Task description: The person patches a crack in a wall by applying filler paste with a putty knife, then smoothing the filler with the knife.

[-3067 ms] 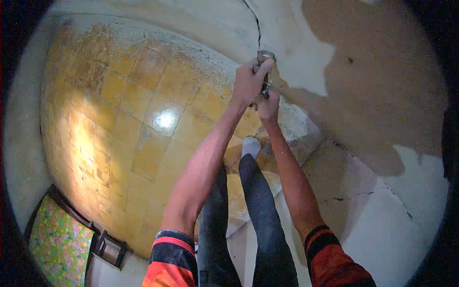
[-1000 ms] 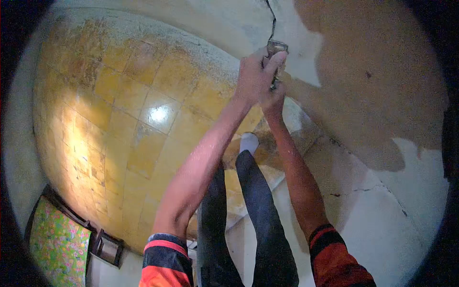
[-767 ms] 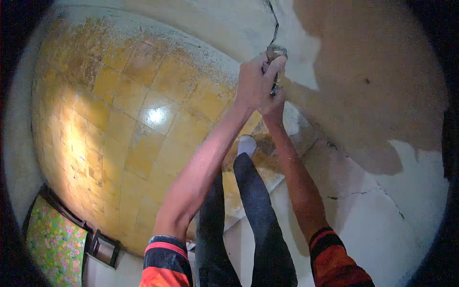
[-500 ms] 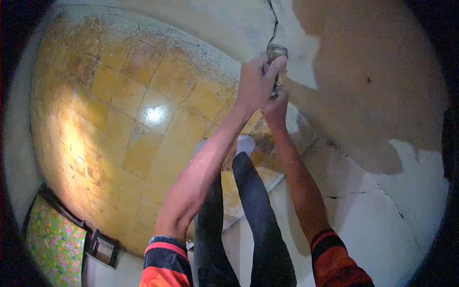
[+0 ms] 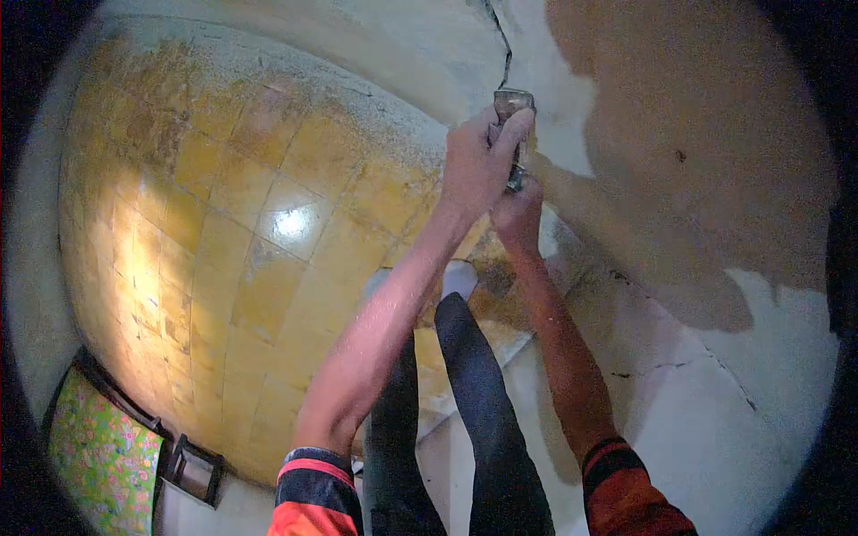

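Note:
A tool with a greyish, squarish metal head (image 5: 514, 102) is held up against the pale wall (image 5: 572, 116), just below a dark crack (image 5: 502, 40). My left hand (image 5: 476, 165) is closed round its upper part, with the thumb lying along the side near the head. Lower down, my right hand (image 5: 518, 214) is closed round the rear end of the same tool. Most of its body is hidden by my fingers, so its exact kind cannot be made out. The head appears to touch the wall at the crack's lower end.
Yellow, dusty floor tiles (image 5: 210, 250) spread to the left. My legs and feet (image 5: 459, 279) are below my hands. A table with a green floral cover (image 5: 107, 447) and a dark wooden frame (image 5: 198, 469) stand at lower left. Another crack (image 5: 657, 366) runs at right.
My right hand and the tool's rear end sit slightly lower in view. The tool's head has shifted a little left and down, and the view itself has moved slightly. Both hands keep their grip.

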`<action>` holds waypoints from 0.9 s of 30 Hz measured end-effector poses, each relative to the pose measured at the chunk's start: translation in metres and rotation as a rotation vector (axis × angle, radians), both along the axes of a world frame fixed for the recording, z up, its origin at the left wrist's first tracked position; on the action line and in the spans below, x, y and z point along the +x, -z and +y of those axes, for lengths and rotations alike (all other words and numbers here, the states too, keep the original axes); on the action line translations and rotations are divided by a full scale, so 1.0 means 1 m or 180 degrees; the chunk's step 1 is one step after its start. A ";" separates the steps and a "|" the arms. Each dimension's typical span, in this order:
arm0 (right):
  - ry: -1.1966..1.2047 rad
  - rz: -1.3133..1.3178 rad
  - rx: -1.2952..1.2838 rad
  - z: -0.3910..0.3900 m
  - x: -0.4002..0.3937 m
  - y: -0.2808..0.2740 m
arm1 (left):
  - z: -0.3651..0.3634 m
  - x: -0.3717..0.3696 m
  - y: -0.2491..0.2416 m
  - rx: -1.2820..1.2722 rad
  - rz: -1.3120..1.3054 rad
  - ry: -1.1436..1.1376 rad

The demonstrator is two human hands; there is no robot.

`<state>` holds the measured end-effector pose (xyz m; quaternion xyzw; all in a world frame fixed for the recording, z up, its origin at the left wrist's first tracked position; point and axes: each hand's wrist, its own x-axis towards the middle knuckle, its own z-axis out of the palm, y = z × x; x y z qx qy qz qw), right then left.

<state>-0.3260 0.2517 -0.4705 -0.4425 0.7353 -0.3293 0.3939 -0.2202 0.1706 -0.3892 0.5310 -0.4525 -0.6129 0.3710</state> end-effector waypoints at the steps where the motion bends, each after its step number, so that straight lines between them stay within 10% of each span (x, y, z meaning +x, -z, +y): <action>1: 0.0052 0.0018 0.0110 0.003 -0.002 0.001 | 0.003 -0.003 0.010 0.0074 0.0007 0.0022; 22: -0.0211 0.0900 0.0069 0.019 0.007 -0.027 | -0.002 0.010 0.013 0.0908 0.0378 0.0492; 27: 0.0274 -0.0817 0.0274 0.033 0.008 -0.044 | -0.003 0.017 0.015 0.1081 0.0105 0.0646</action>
